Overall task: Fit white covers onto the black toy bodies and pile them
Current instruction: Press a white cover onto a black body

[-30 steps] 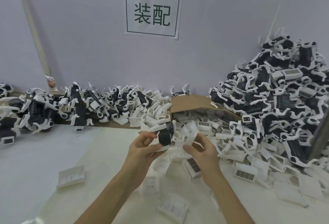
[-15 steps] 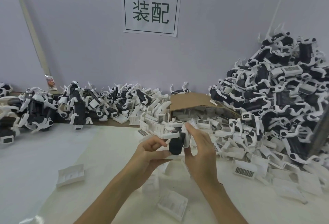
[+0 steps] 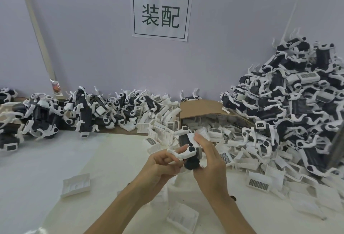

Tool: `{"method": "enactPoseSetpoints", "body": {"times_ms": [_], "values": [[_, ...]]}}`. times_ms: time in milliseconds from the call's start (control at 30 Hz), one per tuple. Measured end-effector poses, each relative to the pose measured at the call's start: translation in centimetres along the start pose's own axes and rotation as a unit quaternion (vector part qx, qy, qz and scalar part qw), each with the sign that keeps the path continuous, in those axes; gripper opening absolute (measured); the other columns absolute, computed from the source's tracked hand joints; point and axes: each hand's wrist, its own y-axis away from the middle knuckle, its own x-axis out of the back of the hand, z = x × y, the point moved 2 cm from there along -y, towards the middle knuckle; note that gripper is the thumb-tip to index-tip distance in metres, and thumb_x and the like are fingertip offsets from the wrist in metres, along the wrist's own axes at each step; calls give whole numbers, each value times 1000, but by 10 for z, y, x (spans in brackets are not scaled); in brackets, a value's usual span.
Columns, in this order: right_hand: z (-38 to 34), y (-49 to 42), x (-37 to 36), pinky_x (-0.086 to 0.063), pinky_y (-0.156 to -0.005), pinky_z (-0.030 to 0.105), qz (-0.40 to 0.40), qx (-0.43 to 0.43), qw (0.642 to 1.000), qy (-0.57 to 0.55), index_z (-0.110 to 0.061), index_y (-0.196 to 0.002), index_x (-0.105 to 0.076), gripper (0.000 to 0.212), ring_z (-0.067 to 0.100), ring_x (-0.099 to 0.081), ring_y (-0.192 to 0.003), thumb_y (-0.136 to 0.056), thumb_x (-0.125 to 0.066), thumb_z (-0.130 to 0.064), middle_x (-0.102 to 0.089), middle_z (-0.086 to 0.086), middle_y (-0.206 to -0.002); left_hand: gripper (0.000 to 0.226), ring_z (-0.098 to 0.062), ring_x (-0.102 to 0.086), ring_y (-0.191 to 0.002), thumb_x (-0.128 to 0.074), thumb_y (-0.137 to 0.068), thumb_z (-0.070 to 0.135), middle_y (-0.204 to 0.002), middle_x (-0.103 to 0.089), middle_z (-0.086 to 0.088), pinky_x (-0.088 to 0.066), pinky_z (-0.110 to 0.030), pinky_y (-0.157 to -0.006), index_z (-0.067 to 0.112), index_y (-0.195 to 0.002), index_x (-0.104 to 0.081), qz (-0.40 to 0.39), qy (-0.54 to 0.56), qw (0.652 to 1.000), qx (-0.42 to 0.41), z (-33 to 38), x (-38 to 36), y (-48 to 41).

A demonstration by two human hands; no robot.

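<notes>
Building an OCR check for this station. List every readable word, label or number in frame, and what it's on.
"装配": on the paper sign on the wall, inside a black frame.
Print on the small packet at the wall's foot, left: too blurred to read.
Dark gridded patches on the white covers: no characters legible.
No text visible on the black toy body gripped by the left hand and right hand.

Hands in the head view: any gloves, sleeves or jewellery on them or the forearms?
No. The left hand and right hand are bare, with no gloves and no rings that show. The left forearm and right forearm are bare too, down to the picture's bottom edge: no sleeves, watch, bracelet or markings in view.
</notes>
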Motion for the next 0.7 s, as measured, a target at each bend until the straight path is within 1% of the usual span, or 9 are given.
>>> {"method": "enactPoseSetpoints", "body": {"times_ms": [100,233,300,367,433,500,567,600,700], "values": [[-1,0,0,-43,-101,12,6,9,1000,11,-5,-127,-62,77,16,-58,-121,-57,-74,27,-67,7,-126,36,-22,-68,-116,-61,-70,-15,-126,-71,-1,-56,-23,-82,18,-60,-72,4,1,1000,-13,1,-1,1],[-1,0,0,-46,-89,10,-4,3,1000,-2,-5,-134,-60,84,14,-63,-108,-58,-74,27,-70,6,-120,35,-26,-67,-118,-60,-65,-16,-128,-70,-2,-56,-24,-83,16,-60,-71,18,6,1000,-15,-1,1,0],[-3,2,-3,-45,-86,5,-24,-3,1000,-15,-6,-142,-53,89,13,-63,-102,-61,-73,25,-71,8,-115,34,-24,-68,-117,-60,-65,-16,-127,-70,-3,-57,-26,-85,16,-60,-71,25,-5,999,-20,-1,3,-1],[-5,4,-6,-45,-82,5,-51,-17,998,-36,-12,-150,-43,93,7,-63,-95,-68,-69,22,-71,7,-112,36,-17,-69,-114,-61,-67,-17,-125,-72,-6,-57,-25,-84,17,-58,-70,36,-26,999,-28,0,5,-1],[-6,7,-9,-46,-74,7,-80,-37,994,-64,-17,-154,-36,97,-1,-60,-85,-69,-63,21,-69,-4,-103,44,-18,-70,-113,-58,-71,-24,-119,-73,-14,-58,-25,-78,16,-55,-68,52,-28,998,-31,-1,10,-3],[-6,9,-13,-45,-70,7,-106,-47,989,-87,-19,-155,-34,97,-5,-56,-80,-69,-59,19,-60,-19,-98,36,-26,-72,-107,-60,-65,-21,-112,-74,-21,-58,-29,-76,13,-54,-67,75,-31,996,-30,-2,13,-5],[-7,11,-16,-44,-77,7,-124,-43,986,-100,-18,-154,-36,94,-11,-54,-89,-70,-60,17,-55,-24,-106,27,-34,-72,-99,-59,-61,-13,-108,-73,-25,-57,-33,-77,11,-53,-65,100,-23,994,-25,-3,16,-6],[-8,11,-17,-45,-81,8,-129,-41,985,-103,-17,-153,-37,93,-13,-53,-95,-70,-61,16,-56,-22,-111,28,-34,-73,-93,-58,-63,-14,-104,-74,-24,-57,-34,-75,11,-52,-63,112,-16,993,-21,-3,18,-7],[-14,11,-20,-44,-101,15,-140,-26,983,-114,-20,-152,-37,93,-5,-47,-126,-69,-60,15,-55,-5,-138,50,-25,-71,-67,-42,-78,-24,-77,-74,-13,-56,-27,-57,12,-47,-58,144,7,990,-1,-5,24,-7]]}}
